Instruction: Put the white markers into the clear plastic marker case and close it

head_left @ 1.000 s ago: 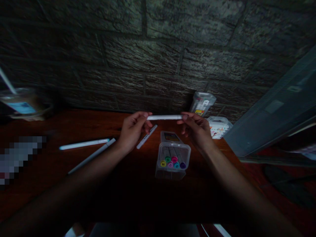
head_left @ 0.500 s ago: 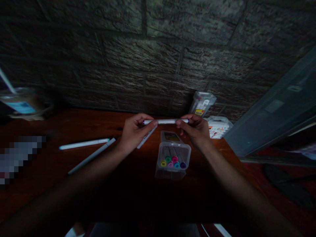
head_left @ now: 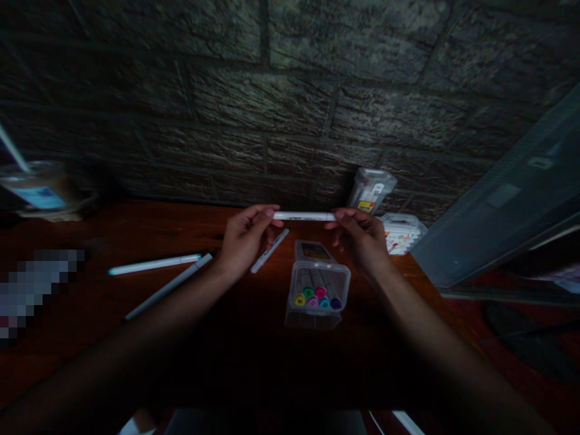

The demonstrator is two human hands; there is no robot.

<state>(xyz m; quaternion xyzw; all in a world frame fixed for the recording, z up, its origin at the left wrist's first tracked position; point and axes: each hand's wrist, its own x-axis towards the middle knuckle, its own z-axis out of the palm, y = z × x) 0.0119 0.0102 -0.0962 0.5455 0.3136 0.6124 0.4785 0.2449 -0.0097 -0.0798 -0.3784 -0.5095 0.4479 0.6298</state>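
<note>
Between my two hands a white marker pen [head_left: 303, 216] is held level, with dark print along its barrel. The fingers of my left hand [head_left: 247, 238] pinch its left end, and those of my right hand [head_left: 362, 238] pinch its right end, so both tips are covered. Below it stands a clear plastic case [head_left: 317, 302] with several markers inside, their round ends yellow, green, pink, blue and purple. Another white marker [head_left: 270, 251] lies on the table just beside my left hand.
Two more markers, one teal-tipped [head_left: 154, 264] and one grey-white [head_left: 168, 286], lie left of my left forearm. A drink cup [head_left: 40, 187] with a straw stands far left. Two plastic cases [head_left: 369, 190], [head_left: 401, 232] stand back right, near the stone wall [head_left: 290, 121].
Both hands have risen slightly with the marker and shifted their grip, so its purple ends are now covered. Its barrel has turned, bringing the print into view.
</note>
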